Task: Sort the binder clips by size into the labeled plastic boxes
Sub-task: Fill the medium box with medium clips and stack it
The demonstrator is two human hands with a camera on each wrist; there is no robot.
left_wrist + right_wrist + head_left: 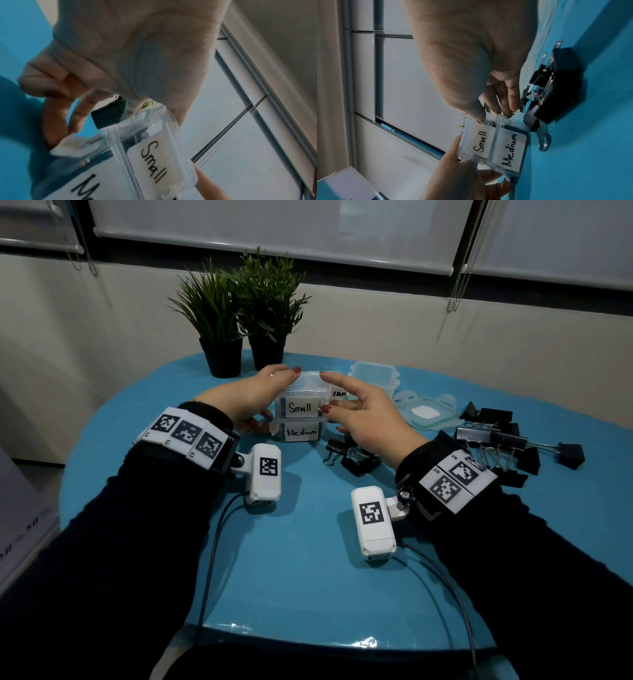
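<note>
Two clear lidded boxes are stacked mid-table: the Small box (pixel 301 405) (pixel 154 159) (pixel 479 142) sits on the Medium box (pixel 301 433) (pixel 510 148). My left hand (pixel 253 395) (pixel 128 54) grips the stack's left side, thumb on the Small lid, fingers curled down at a side latch flap (pixel 70 146). My right hand (pixel 359 412) (pixel 471 54) holds the right side, thumb at the front corner, fingers over the top edge. Black binder clips lie loose: a few (pixel 352 457) (pixel 556 88) beside my right wrist and a larger pile (pixel 503 440) further right.
An open clear box (pixel 375 374) stands behind the stack, with its lid (pixel 426 412) flat to the right. Two potted plants (pixel 222 313) (pixel 270 302) stand at the far edge of the round blue table (pixel 308 559). Wrist-camera cables trail toward me.
</note>
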